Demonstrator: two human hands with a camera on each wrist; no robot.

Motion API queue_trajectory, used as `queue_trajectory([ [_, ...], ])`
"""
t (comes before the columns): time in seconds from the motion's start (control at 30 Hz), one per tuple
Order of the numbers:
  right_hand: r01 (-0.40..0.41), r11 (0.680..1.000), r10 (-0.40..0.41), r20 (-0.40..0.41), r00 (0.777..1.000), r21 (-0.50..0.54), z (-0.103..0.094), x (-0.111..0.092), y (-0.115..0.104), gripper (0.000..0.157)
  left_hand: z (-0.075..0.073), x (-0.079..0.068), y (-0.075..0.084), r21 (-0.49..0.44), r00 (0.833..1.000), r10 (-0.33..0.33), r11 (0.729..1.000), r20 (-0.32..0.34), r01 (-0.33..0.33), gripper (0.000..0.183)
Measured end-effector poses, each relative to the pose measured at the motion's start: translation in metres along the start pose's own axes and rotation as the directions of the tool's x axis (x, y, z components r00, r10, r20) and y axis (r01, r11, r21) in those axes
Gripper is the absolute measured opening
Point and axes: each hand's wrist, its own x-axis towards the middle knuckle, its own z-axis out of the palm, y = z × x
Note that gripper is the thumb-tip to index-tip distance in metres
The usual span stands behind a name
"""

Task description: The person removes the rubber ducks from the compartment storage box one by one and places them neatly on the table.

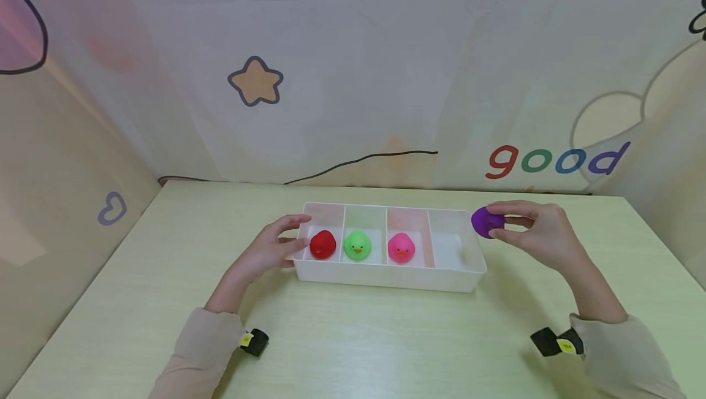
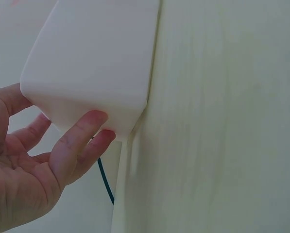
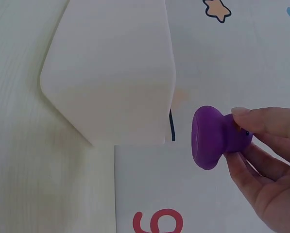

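Note:
A white divided tray (image 1: pixel 386 277) lies on the table with a row of compartments. From the left they hold a red rubber duck (image 1: pixel 322 244), a green rubber duck (image 1: pixel 357 246) and a pink rubber duck (image 1: pixel 401 248); the rightmost holds nothing. My left hand (image 1: pixel 274 244) holds the tray's left end, its fingertips on the end wall (image 2: pixel 93 104). Just off the tray's right end, my right hand (image 1: pixel 543 233) pinches a purple rubber duck (image 1: pixel 488 222) between thumb and fingers. In the right wrist view the purple duck (image 3: pixel 213 138) is tipped sideways, its flat base towards the tray.
The pale wooden table (image 1: pixel 353 338) extends in front of the tray and to both sides. A printed backdrop (image 1: pixel 353 80) stands behind its far edge. Black wrist straps (image 1: pixel 255 342) are at both sleeves.

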Motion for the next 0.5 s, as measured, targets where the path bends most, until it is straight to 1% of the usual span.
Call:
queue_trajectory([
  [0.3, -0.054, 0.998, 0.054, -0.001, 0.999, 0.014, -0.007, -0.004, 0.011, 0.035, 0.000, -0.001, 0.001, -0.003, 1.000, 0.004, 1.000, 0.005, -0.004, 0.050],
  [0.5, -0.092, 0.995, 0.091, 0.020, 0.996, 0.029, -0.009, -0.006, 0.021, 0.037, 0.000, -0.001, 0.001, -0.014, 1.000, 0.020, 1.000, 0.009, -0.020, 0.049],
])
